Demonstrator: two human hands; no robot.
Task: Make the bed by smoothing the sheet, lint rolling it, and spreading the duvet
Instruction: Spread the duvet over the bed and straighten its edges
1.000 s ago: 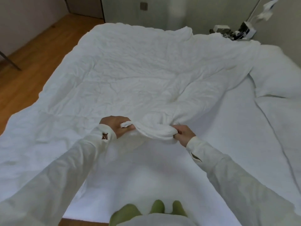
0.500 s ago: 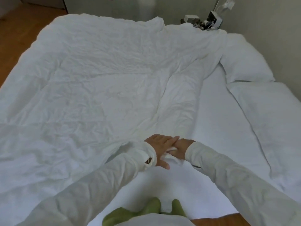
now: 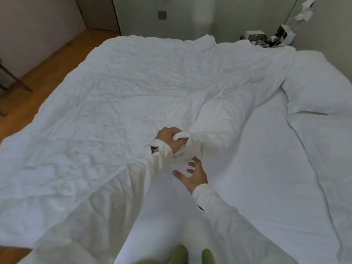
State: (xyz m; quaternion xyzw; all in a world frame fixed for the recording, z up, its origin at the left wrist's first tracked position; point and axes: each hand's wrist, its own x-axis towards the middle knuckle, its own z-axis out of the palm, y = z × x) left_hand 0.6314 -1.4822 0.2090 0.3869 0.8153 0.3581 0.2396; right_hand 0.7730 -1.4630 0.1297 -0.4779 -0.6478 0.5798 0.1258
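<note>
A wrinkled white duvet (image 3: pixel 123 103) covers the left and far part of the bed. Its near right corner is bunched up in the middle of the bed. My left hand (image 3: pixel 169 140) grips that bunched corner, fingers curled round the cloth. Just below it my right hand (image 3: pixel 192 174) hovers with fingers spread, holding nothing, its fingertips close to the bunched cloth. The white sheet (image 3: pixel 257 168) lies bare on the right and near part of the bed.
Two white pillows (image 3: pixel 316 86) (image 3: pixel 327 141) lie along the right side. Clutter sits on a stand (image 3: pixel 266 38) beyond the far right corner. Wooden floor (image 3: pixel 38 73) runs along the left. Green slippers (image 3: pixel 182 254) show at the bottom edge.
My hands were together on the duvet corner; now my right hand has let go and spread open, while my left hand has lifted the corner further up the bed.
</note>
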